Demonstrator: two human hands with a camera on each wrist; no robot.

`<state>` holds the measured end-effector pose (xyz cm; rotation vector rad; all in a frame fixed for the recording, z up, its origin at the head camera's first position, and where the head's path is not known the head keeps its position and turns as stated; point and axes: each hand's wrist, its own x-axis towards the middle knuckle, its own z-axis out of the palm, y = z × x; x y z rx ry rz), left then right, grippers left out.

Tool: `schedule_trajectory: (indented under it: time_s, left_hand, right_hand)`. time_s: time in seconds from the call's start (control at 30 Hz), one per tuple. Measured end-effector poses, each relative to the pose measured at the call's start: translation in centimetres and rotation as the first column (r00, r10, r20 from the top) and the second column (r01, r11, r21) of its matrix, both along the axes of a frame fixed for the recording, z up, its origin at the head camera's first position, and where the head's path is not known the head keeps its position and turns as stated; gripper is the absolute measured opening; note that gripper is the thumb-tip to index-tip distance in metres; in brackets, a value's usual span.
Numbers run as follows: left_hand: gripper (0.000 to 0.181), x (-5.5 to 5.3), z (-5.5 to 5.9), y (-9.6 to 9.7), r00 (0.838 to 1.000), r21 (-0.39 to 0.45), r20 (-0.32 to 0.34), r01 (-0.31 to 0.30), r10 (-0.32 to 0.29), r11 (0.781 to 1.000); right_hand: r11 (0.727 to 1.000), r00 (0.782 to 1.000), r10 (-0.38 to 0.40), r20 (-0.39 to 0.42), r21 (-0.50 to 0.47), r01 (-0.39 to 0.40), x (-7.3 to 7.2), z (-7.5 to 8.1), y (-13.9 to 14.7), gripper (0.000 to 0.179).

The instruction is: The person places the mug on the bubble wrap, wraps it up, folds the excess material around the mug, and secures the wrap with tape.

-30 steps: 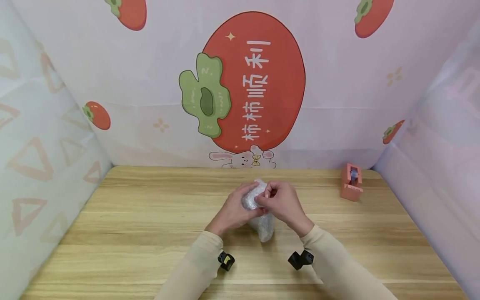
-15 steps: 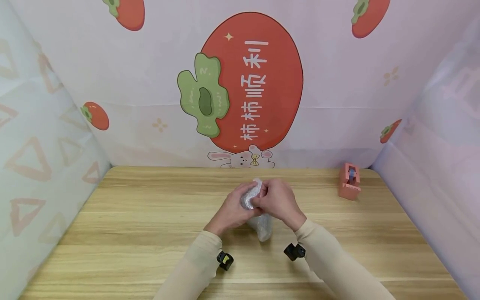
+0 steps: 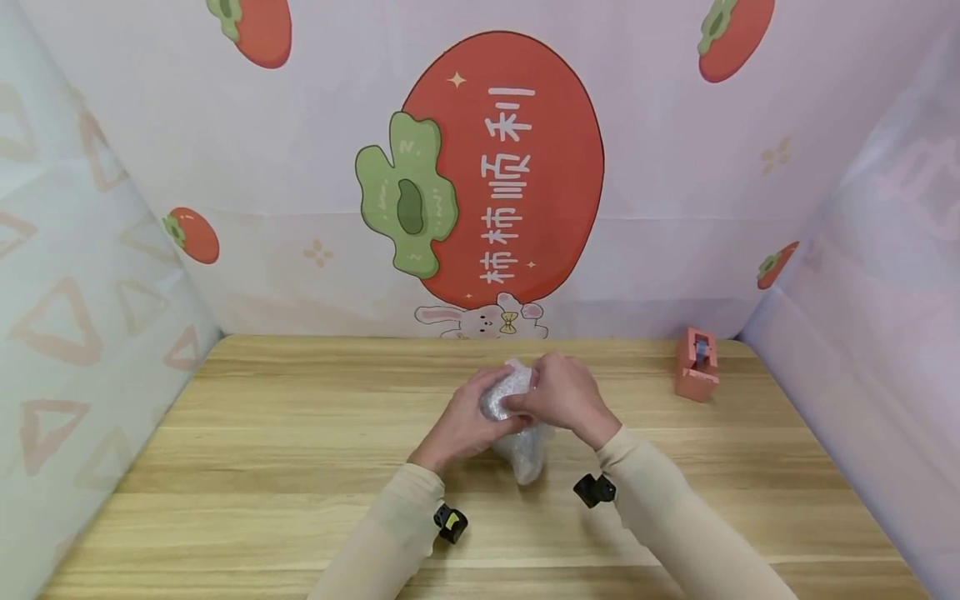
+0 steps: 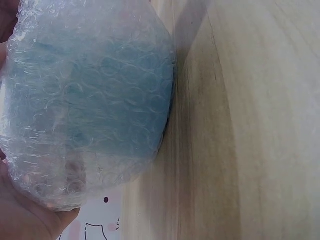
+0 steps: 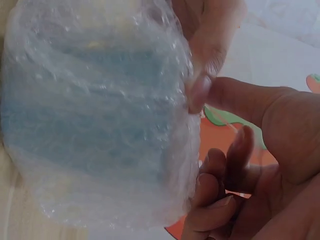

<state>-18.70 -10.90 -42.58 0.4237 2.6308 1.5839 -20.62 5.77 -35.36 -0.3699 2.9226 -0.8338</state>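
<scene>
A rounded object in clear bubble wrap [image 3: 504, 398] stands on the wooden table, a loose end of wrap trailing toward me. Broad blue colour shows through the wrap [image 4: 100, 100] in the left wrist view; what kind of object it is stays hidden. My left hand [image 3: 467, 421] grips it from the left, thumb on the near side, fingers on the far side. At the top right my right hand [image 3: 566, 396] has its thumb on the wrap and its other fingers curled at the edge. Both thumb tips come close together on the wrap in the right wrist view.
A pink tape dispenser [image 3: 696, 367] stands at the back right of the wooden table [image 3: 300, 433]. Printed cloth walls [image 3: 645, 167] enclose the back and both sides. Black wrist cameras [image 3: 595, 490] sit under both forearms.
My right hand has shifted slightly over the top of the wrapped object, its fingers moving to the far right edge. The left hand keeps its grip. The wrapped object has barely moved.
</scene>
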Motion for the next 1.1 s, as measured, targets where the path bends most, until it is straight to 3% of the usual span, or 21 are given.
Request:
schedule_trajectory:
  time_s: [0.2, 0.37, 0.53, 0.87, 1.1]
  left_hand:
    - [0.078, 0.0, -0.1, 0.0, 1.0, -0.009, -0.004, 0.002, -0.002, 1.0]
    - [0.078, 0.0, 0.0, 0.0, 1.0, -0.017, 0.011, 0.001, -0.001, 1.0]
    - [0.078, -0.1, -0.1, 0.1, 1.0, -0.01, 0.003, 0.009, -0.009, 1.0]
    - [0.08, 0.0, 0.0, 0.1, 1.0, -0.002, 0.009, 0.01, -0.01, 1.0]
    - [0.08, 0.1, -0.1, 0.0, 1.0, -0.001, 0.018, 0.008, -0.008, 1.0]
  right_hand:
    - [0.999, 0.993, 0.033, 0.115, 0.037, -0.038, -0.8, 0.5, 0.7, 0.052]
    - [0.992, 0.976, 0.108, 0.189, 0.044, -0.119, -1.9, 0.7, 1.4, 0.055]
    - [0.975, 0.958, 0.161, 0.236, 0.114, -0.192, -3.0, 1.1, 1.5, 0.057]
    - [0.946, 0.942, 0.146, 0.301, 0.236, -0.222, -4.1, 1.4, 1.2, 0.053]
    - [0.936, 0.948, 0.124, 0.292, 0.282, -0.21, -4.1, 1.1, 1.0, 0.048]
